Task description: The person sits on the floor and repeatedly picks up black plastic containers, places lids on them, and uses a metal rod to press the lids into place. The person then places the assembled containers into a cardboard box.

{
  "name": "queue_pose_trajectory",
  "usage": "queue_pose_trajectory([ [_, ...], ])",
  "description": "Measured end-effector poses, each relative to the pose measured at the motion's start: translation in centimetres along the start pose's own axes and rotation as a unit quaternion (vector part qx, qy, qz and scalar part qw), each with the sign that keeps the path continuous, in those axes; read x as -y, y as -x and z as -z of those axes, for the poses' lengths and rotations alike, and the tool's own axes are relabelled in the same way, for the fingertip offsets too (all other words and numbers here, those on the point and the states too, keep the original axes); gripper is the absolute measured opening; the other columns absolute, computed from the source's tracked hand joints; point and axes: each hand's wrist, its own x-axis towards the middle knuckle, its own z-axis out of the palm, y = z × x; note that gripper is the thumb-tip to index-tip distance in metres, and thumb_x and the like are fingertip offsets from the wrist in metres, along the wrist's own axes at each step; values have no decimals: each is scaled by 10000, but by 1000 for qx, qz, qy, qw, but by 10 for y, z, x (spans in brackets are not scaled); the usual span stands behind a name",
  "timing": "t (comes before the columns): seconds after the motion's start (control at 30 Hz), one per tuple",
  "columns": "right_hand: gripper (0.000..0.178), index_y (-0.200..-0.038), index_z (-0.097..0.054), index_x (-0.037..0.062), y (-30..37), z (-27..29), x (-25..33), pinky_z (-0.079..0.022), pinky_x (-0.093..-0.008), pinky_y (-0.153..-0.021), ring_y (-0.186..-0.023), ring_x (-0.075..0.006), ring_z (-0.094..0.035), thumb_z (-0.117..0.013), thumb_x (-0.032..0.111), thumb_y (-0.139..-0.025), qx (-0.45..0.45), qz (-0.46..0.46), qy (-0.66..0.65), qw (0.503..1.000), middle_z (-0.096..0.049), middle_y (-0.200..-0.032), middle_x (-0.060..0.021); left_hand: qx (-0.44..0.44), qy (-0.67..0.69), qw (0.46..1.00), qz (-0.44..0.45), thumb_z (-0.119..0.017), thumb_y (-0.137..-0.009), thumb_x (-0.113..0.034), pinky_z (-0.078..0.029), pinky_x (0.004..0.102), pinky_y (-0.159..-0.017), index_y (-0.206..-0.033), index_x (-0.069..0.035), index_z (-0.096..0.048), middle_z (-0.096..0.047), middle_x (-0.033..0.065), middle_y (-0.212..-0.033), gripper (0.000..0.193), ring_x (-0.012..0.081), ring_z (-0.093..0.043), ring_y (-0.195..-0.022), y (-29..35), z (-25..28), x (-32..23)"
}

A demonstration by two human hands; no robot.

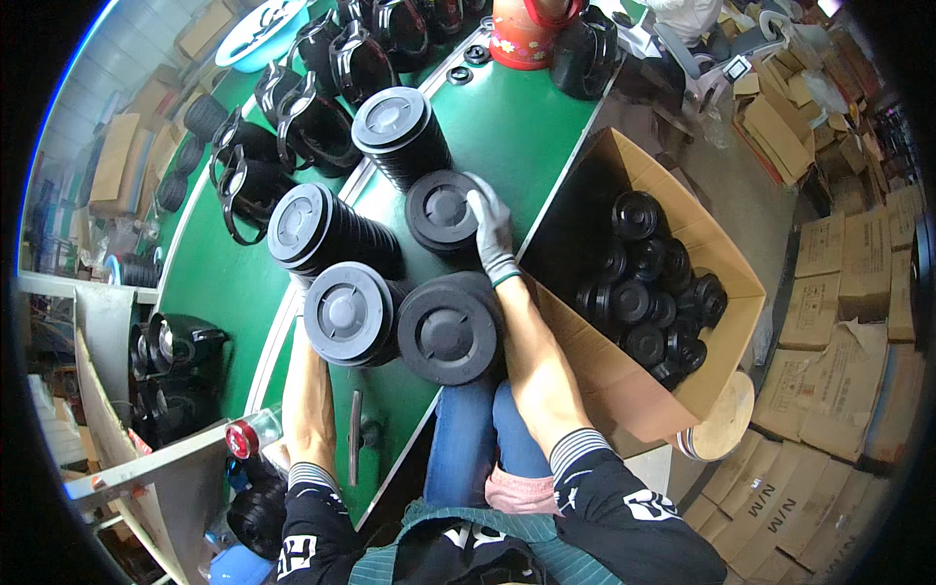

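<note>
Several stacks of round black plastic discs stand close together on the green work surface in front of me. My right hand (493,232), in a pale glove, has its fingers and thumb against the right edge of a short disc stack (444,211). Below it is a near-right stack (448,331), beside my right forearm. My left arm reaches up to the near-left stack (343,310). Only a sliver of my left hand (303,283) shows; its fingers are hidden behind the stacks. Farther off stand a left stack (307,226) and a tall far stack (398,125).
To the right, an open cardboard box (707,234) holds several black round parts (634,302). Black jug bodies with handles (317,127) crowd the far left. A red flowered jug (522,37) stands at the back. Nearby left, a metal frame (146,470) edges the surface.
</note>
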Motion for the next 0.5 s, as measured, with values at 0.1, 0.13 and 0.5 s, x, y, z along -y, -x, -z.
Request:
queue_pose_trajectory([
  [0.1,400,-1363,-691,5,23,-18,4,-517,-390,-1060,-1183,-279,-697,-615,238,-1046,-1,-21,-26,999,-744,-1293,-181,2,-83,996,-29,-387,-1097,-642,-438,486,-1204,-1533,-81,-570,-618,153,-1530,734,349,-581,-1379,28,22,2],
  [0.13,401,-1361,-691,4,30,-29,11,-517,-393,-1060,-1181,-283,-697,-619,234,-1040,9,-32,-41,999,-744,-1290,-184,-2,-115,992,-43,-388,-1097,-640,-438,485,-1204,-1533,-80,-570,-618,153,-1530,732,348,-581,-1379,35,29,0],
  [0.5,452,-1417,-647,-18,61,-60,5,-466,-369,-1126,-1283,-221,-619,-650,236,-1043,36,-26,-39,998,-685,-1382,-150,23,-380,909,-172,-397,-1101,-622,-438,478,-1203,-1530,-77,-573,-620,153,-1527,715,339,-584,-1377,42,47,7],
])
